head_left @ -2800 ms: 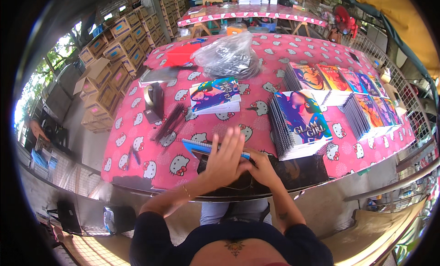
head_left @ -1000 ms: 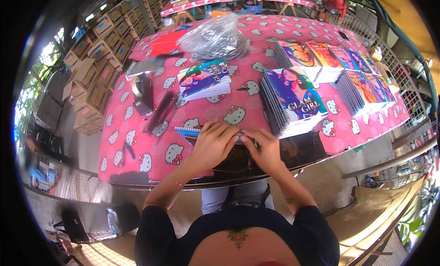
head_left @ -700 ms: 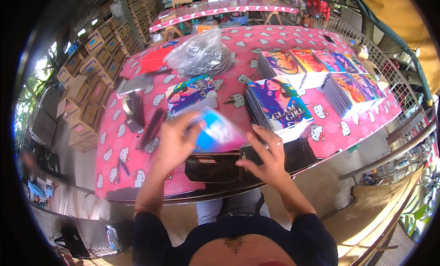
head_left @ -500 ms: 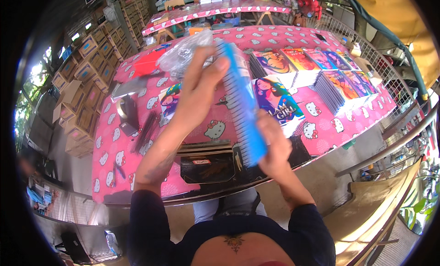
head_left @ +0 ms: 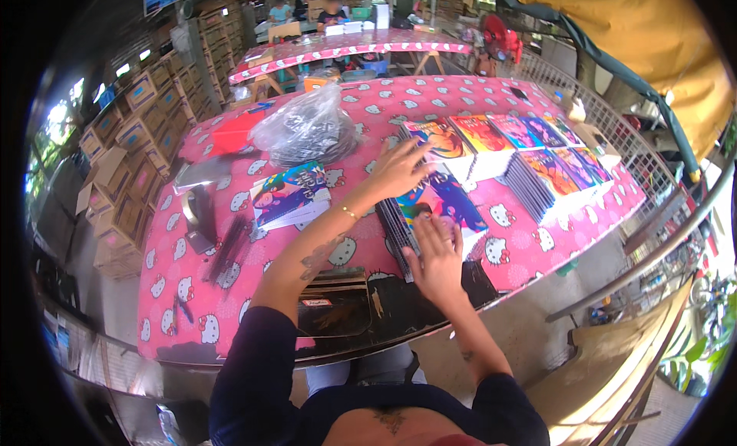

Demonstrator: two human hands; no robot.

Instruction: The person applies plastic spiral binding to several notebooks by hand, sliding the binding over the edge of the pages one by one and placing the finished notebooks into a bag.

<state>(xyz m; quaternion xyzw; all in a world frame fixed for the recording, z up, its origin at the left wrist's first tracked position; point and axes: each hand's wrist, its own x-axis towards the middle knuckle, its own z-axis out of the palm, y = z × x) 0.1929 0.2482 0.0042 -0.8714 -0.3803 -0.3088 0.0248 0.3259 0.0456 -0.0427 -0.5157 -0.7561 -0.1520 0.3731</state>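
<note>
Directly ahead lies a stack of spiral notebooks (head_left: 457,208) with a colourful illustrated cover on top and coils along its left side. My left hand (head_left: 399,170) is over its far left corner, fingers spread and gripping nothing. Flat on the near part of the cover rests my right hand (head_left: 436,254), its fingers stretched out. Left of the stack, another small pile of notebooks (head_left: 288,196) sits on the pink patterned tablecloth (head_left: 345,250). More notebook stacks (head_left: 549,170) stand to the right, their covers facing up.
Beyond my left arm are a clear plastic bag of dark coils (head_left: 311,131), a red piece (head_left: 236,133), a tape dispenser (head_left: 199,223) and loose black coils (head_left: 228,250). A black board (head_left: 399,308) lies along the near edge. Cardboard boxes (head_left: 123,193) are stacked at left.
The blue-backed spiral notebook that both hands held up is now down on the stack ahead. Both hands have let go, and the left has moved right and down. The view has shifted slightly.
</note>
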